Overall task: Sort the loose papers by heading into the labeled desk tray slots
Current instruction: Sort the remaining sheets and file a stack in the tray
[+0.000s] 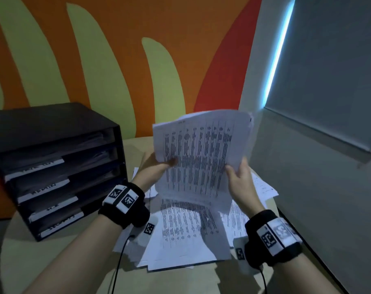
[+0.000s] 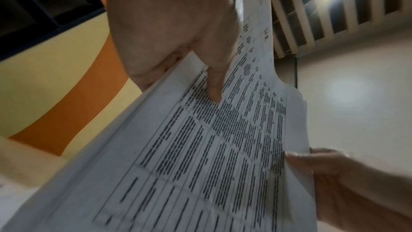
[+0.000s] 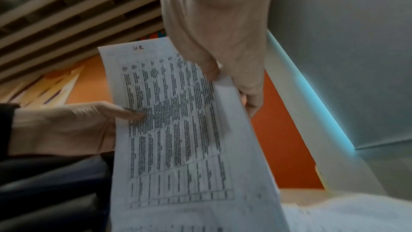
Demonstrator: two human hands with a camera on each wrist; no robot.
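A sheaf of printed table sheets is held up above the table, its top page marked "HR" by hand. My left hand pinches its left edge, thumb on the print. My right hand pinches the right edge, thumb in front. More loose papers lie spread on the table under the hands. The black desk tray stands at the left with several stacked slots, each with a white label strip; the labels are too blurred to read.
The round beige table carries everything. An orange and yellow wall is behind it, a grey wall and a blind at the right. Black cables run from both wrist bands.
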